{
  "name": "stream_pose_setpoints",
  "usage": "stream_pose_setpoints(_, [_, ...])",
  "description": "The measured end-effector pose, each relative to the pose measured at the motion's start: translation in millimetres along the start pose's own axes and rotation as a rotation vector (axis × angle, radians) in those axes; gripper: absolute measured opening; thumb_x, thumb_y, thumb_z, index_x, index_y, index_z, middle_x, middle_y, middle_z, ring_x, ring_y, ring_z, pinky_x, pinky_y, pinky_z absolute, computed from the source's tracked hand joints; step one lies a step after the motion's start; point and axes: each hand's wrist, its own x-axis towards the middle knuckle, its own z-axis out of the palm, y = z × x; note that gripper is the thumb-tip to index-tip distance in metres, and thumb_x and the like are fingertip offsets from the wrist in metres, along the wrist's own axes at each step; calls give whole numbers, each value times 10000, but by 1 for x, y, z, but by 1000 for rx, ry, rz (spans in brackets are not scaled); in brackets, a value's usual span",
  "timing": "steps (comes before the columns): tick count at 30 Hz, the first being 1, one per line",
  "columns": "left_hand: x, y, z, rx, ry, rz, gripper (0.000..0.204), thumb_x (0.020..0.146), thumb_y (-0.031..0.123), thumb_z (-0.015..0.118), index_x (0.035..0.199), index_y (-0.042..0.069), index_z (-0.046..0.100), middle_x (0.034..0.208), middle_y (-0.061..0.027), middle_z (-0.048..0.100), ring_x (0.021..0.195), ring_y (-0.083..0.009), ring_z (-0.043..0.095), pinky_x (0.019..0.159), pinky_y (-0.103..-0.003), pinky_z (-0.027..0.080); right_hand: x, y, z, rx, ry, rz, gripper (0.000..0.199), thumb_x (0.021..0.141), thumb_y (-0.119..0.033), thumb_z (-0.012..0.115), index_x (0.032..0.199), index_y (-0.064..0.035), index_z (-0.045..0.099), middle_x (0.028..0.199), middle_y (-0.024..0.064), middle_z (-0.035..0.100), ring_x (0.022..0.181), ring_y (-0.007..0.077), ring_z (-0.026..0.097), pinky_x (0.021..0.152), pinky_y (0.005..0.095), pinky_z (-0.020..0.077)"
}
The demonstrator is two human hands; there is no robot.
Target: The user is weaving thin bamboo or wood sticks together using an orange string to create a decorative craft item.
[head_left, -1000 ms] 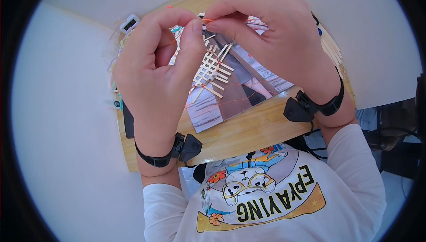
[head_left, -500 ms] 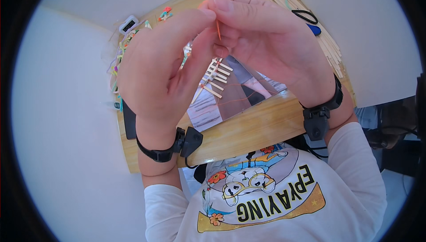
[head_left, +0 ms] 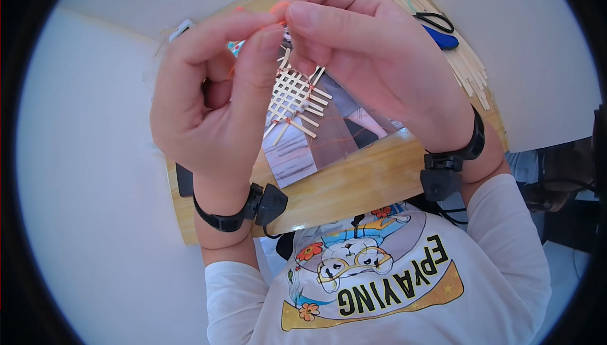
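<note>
Holding a small lattice of thin wooden sticks up in the centre of the frame, above the wooden table, both hands keep it raised near the camera, likely so the fine orange thread tied at its crossings can be worked at close sight. The left hand, upper left of centre, curls with thumb and forefinger pinched shut at the lattice's top edge, wrist bent upward, a black wrist strap below it. The right hand, upper centre, arches over from the right, fingertips closed tight against the same top edge; whether it grips stick or thread I cannot tell. Spare sticks and blue-handled scissors lie at the upper right, within reach.
</note>
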Motion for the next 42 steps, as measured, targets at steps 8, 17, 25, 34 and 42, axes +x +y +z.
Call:
stream_pose_setpoints(8, [4,-1,-1,-99,39,-166,127,803,3,651,912,-31,594,790,-66,632,668,-47,553,628,-151,425,-15,-16,2,-82,-57,-158,226,809,-169,657,952,2,616,882,42,626,809,79,569,720,205,453])
stream_pose_setpoints(17, [6,12,-3,3,51,-182,107,803,7,653,894,-28,612,716,-44,619,654,-39,538,616,-142,410,-15,-44,31,-351,196,93,224,815,-169,648,935,17,614,878,53,630,809,76,577,700,196,454])
stream_pose_setpoints(25, [0,16,0,126,29,-170,108,821,1,628,919,-45,633,726,-46,631,603,-22,531,544,-123,389,-13,-40,30,-433,196,6,210,814,-154,644,931,18,614,866,56,629,791,79,575,687,198,452])
stream_pose_setpoints(34, [2,5,-3,375,-57,251,105,839,-21,596,935,-46,630,822,-72,657,616,-25,550,547,-122,419,-17,-38,27,-525,197,-89,195,811,-139,639,926,18,614,852,59,626,772,83,572,673,200,450])
stream_pose_setpoints(42, [0,7,-4,258,-87,6,96,833,-20,606,922,-53,621,828,-78,648,676,-42,570,599,-132,433,-23,-39,19,-607,200,-173,182,810,-124,634,922,18,614,839,61,625,754,86,569,660,202,448])
